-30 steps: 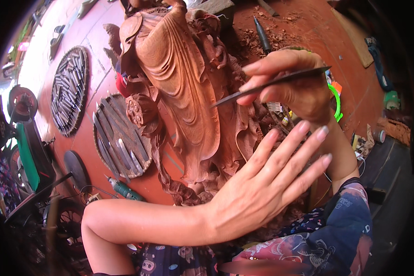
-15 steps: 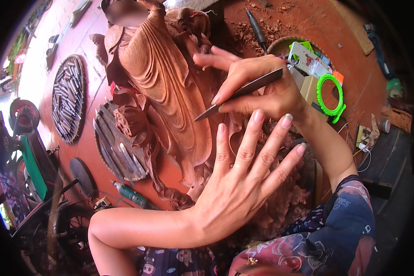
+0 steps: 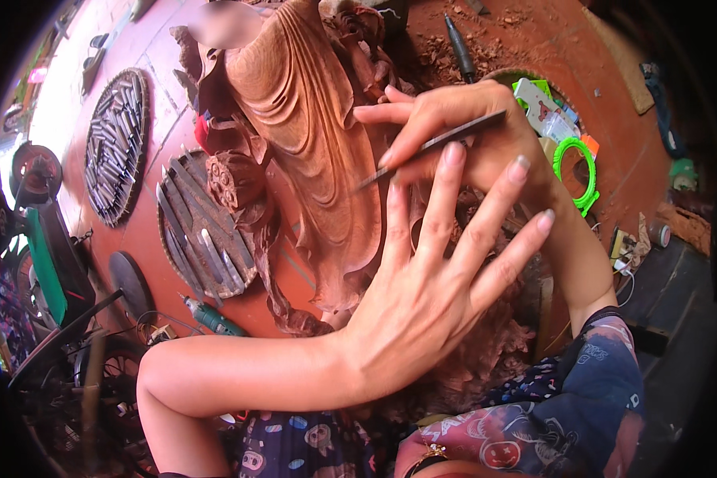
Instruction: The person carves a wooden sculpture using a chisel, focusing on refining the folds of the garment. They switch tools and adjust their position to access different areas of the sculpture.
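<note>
A carved wooden statue with deep flowing robe folds lies before me. My right hand pinches a flat dark carving blade between thumb and fingers, its other fingers lifted. The blade's tip slants down to the lower robe; whether it touches the wood I cannot tell. My left hand is open, fingers spread, over the statue's lower end. Its fingertips overlap my right hand in view and hide part of the carving. Beside the robe stands a carved lotus pod.
At left lie a round basket of metal chisels and a tray of flat blades. A green power tool rests below them. At right are a basket with a bright green ring and a black pen-shaped tool. Wood chips litter the floor.
The whole view has shifted, so the statue sits slightly higher and further right. My left hand has moved up, its fingers now overlapping my right hand. The blade stays pinched near the robe.
</note>
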The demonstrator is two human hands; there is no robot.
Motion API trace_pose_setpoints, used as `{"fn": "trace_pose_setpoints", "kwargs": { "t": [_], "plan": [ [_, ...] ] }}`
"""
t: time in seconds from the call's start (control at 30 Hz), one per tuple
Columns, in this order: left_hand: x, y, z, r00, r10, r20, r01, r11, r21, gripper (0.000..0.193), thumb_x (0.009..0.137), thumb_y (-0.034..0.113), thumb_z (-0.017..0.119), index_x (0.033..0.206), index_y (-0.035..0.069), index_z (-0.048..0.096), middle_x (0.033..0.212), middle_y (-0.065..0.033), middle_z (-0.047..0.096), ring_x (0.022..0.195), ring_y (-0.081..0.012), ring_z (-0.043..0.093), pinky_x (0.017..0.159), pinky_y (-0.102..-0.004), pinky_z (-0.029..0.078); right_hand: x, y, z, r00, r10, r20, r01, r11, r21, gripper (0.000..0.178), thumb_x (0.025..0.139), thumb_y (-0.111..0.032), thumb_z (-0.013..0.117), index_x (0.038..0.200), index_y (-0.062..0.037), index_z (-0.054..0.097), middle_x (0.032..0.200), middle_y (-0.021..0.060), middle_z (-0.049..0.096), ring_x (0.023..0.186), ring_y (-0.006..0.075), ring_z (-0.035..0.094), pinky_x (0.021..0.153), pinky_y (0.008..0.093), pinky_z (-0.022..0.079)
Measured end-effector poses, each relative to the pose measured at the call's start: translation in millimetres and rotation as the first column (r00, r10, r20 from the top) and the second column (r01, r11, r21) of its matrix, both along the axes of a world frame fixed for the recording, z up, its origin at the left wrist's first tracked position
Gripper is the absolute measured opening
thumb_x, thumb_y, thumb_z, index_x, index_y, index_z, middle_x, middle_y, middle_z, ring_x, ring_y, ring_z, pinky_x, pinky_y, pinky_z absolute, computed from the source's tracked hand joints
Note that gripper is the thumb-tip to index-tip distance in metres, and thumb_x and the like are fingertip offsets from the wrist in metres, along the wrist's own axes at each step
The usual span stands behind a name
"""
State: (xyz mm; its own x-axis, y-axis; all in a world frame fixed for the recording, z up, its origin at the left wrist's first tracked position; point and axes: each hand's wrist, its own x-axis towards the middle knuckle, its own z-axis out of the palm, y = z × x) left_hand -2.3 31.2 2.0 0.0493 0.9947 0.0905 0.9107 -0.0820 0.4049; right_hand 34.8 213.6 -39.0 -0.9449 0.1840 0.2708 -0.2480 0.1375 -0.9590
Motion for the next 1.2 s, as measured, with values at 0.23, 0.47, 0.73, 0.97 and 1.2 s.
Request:
{"fn": "trace_pose_setpoints", "kwargs": {
  "t": [0.23, 0.47, 0.73, 0.97, 1.2],
  "plan": [
    [-16.1, 13.6, 0.2, 0.999, 0.018, 0.048, -0.019, 1.0, 0.022, 0.064, 0.09, 0.022, 0.047, 0.151, 0.017, 0.032, 0.158, -0.022, 0.018, 0.141, -0.0533, 0.021, 0.109, -0.0674, 0.022, -5.9, 10.9, 0.1, 1.0, -0.026, -0.001, 0.025, 0.985, -0.172, 0.011, 0.077, -0.002, 0.071, 0.088, 0.0019, 0.073, 0.088, 0.0074, 0.073, 0.091, 0.0186, 0.069, 0.104, 0.0419, 0.046],
    [-4.2, -4.5, 10.1, 1.0, -0.016, -0.002, 0.016, 0.993, -0.12, 0.071, 0.084, 0.02, 0.062, 0.149, 0.029, 0.037, 0.159, -0.0189, 0.018, 0.141, -0.057, 0.01, 0.105, -0.0688, 0.028, 5.1, -3.5, -0.6, 1.0, -0.009, -0.012, 0.01, 0.994, 0.106, 0.009, 0.077, -0.004, 0.072, 0.086, -0.0015, 0.073, 0.087, 0.0062, 0.073, 0.118, 0.0277, 0.061, 0.113, 0.0428, 0.035],
    [-16.5, 16.9, -4.8, 0.994, 0.028, 0.107, -0.036, 0.996, 0.079, 0.068, 0.086, 0.015, 0.052, 0.151, 0.013, 0.031, 0.157, -0.0251, 0.016, 0.141, -0.054, 0.017, 0.109, -0.059, 0.032, -1.5, 3.9, -11.9, 1.0, -0.03, -0.005, 0.029, 0.999, -0.032, 0.017, 0.083, -0.011, 0.07, 0.092, 0.0025, 0.072, 0.097, 0.0123, 0.071, 0.108, 0.0295, 0.066, 0.093, 0.0412, 0.054],
    [-25.1, 26.0, -3.9, 0.996, 0.042, 0.075, -0.049, 0.995, 0.092, 0.066, 0.088, 0.015, 0.051, 0.15, 0.007, 0.031, 0.155, -0.0309, 0.015, 0.141, -0.0527, 0.019, 0.11, -0.0592, 0.029, -5.0, 6.3, -16.7, 0.989, -0.073, -0.126, 0.056, 0.989, -0.134, 0.015, 0.079, -0.002, 0.071, 0.094, 0.0017, 0.074, 0.1, 0.0122, 0.07, 0.115, 0.0322, 0.061, 0.1, 0.0457, 0.05],
    [-23.9, 17.9, -4.7, 0.999, 0.013, 0.051, -0.016, 0.999, 0.052, 0.067, 0.088, 0.016, 0.051, 0.15, 0.004, 0.029, 0.154, -0.0317, 0.017, 0.143, -0.049, 0.02, 0.108, -0.0589, 0.032, -4.9, 10.0, -26.3, 0.982, 0.025, -0.185, -0.041, 0.996, -0.079, 0.019, 0.076, -0.006, 0.074, 0.093, 0.0022, 0.074, 0.099, 0.0125, 0.071, 0.117, 0.0308, 0.06, 0.103, 0.0455, 0.047]
  ]
}}
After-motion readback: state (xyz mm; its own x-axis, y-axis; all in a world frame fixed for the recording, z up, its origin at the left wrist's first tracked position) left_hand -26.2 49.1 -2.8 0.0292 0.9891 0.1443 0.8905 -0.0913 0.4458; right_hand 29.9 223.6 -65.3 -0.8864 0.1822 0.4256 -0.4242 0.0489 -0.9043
